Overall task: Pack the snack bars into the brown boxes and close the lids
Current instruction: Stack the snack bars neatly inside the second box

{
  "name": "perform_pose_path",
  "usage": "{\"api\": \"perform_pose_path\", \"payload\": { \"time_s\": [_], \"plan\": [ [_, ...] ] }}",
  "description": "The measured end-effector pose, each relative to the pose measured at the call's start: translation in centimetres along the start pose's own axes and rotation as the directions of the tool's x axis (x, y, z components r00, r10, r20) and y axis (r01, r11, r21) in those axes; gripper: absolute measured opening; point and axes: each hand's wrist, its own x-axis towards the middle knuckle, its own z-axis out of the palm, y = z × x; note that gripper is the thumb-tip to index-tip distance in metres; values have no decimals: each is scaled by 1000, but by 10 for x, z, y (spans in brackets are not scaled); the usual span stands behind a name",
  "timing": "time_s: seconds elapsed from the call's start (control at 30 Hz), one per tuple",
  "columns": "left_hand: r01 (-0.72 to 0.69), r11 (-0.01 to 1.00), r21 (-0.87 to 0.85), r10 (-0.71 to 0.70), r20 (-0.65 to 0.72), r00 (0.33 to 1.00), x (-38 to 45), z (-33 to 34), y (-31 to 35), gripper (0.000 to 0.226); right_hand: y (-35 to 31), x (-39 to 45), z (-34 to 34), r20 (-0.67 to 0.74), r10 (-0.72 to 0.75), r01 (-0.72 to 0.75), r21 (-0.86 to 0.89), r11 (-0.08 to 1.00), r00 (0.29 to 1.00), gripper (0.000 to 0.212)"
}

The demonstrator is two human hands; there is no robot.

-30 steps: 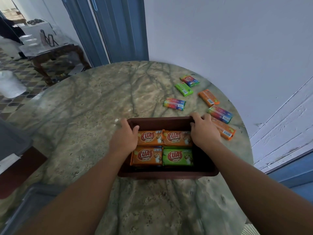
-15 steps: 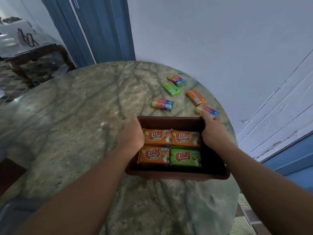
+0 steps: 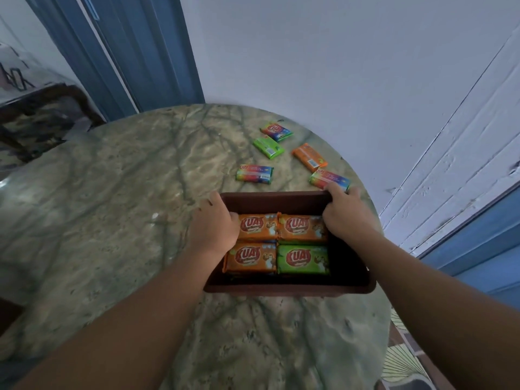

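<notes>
Both hands are gripping the box (image 3: 287,288) at its far corners: left hand (image 3: 215,229) curling over the far-left corner, right hand (image 3: 344,218) over the far-right corner, fingers wrapping the rim. The box is sitting open on the tabletop (image 3: 112,206), near the right-hand edge; its right side is lying close to the rim there. Four bars are lying flat inside: three orange bars (image 3: 257,226), one green bar (image 3: 304,258), with a dark gap along the right wall. Five loose bars (image 3: 254,173) are lying beyond the box; the nearest is touching or just beside the right fingers, can't tell which. Left half of the tabletop is lying open. The wall (image 3: 337,66) is standing right behind the far edge.
</notes>
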Motion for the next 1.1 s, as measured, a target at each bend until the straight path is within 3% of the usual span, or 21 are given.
{"api": "perform_pose_path", "payload": {
  "time_s": [0.13, 0.27, 0.33, 0.4, 0.5, 0.57, 0.8, 0.87, 0.97, 1.1],
  "plan": [
    [-167, 979, 117, 188, -208, 960, 0, -4, 14, 51, -2, 28, -16, 164, -58, 18, 232, 973, 985, 45],
    [-258, 965, -33, 247, -203, 948, 42, -11, 50, 37, -5, 74, -33, 234, -34, -90, 497, 863, 972, 14],
    [-267, 956, -119, 244, -175, 954, 66, -14, 68, 24, 0, 100, -29, 234, -100, -1, 396, 918, 967, 19],
    [-265, 954, -141, 252, -105, 962, 82, -12, 80, 16, 3, 117, -24, 291, -110, 85, 97, 992, 950, 28],
    [-221, 972, -84, 225, 50, 973, 100, -3, 91, 17, 7, 134, -9, 421, -44, 145, -210, 967, 906, 57],
    [-196, 979, -51, 200, 118, 973, 111, 4, 96, 17, 7, 143, -8, 442, -32, 164, -265, 950, 896, 66],
    [-154, 987, 34, 140, 264, 954, 157, 32, 92, 15, 12, 166, 5, 458, -66, 284, -426, 859, 886, 47],
    [-177, 980, 87, 144, 299, 943, 167, 40, 91, 25, 6, 171, 9, 497, -88, 339, -442, 830, 863, 41],
    [-271, 933, 236, 181, 343, 922, 176, 54, 93, 33, -3, 176, 7, 525, -172, 429, -419, 800, 834, 47],
    [-332, 878, 346, 178, 410, 895, 183, 67, 97, 49, -14, 180, 21, 427, -333, 491, -341, 802, 841, 42]
  ]
}}
